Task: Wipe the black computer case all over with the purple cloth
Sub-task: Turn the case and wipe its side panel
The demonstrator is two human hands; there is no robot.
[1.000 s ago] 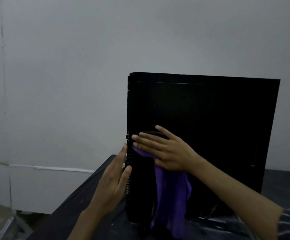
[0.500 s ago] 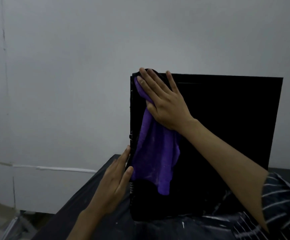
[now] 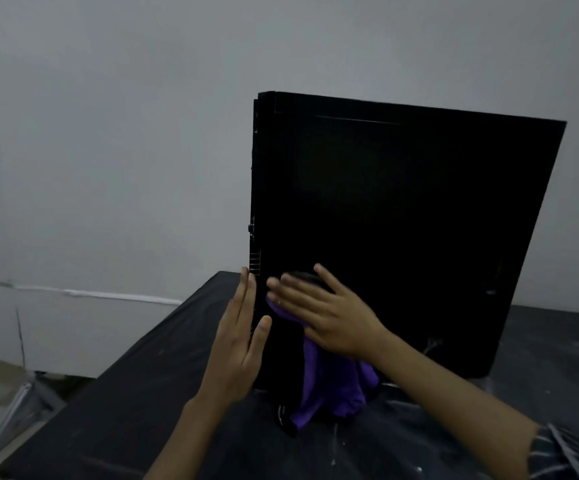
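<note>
The black computer case (image 3: 419, 220) stands upright on a dark table, its broad side panel facing me. My right hand (image 3: 326, 317) lies flat with straight fingers low on that panel near its left edge, pressing the purple cloth (image 3: 329, 389) against it. The cloth hangs down below my palm to the table. My left hand (image 3: 239, 344) rests flat, fingers straight, against the case's narrow left face near the bottom.
The table (image 3: 142, 393) has a dark, paint-flecked cover; its left edge drops to the floor. A plain grey wall (image 3: 108, 150) stands close behind the case. Pale metal bars (image 3: 11, 414) lie on the floor at lower left.
My right hand has slid the cloth from the panel's top left corner down to its lower left part. My left hand has stayed on the case's left face.
</note>
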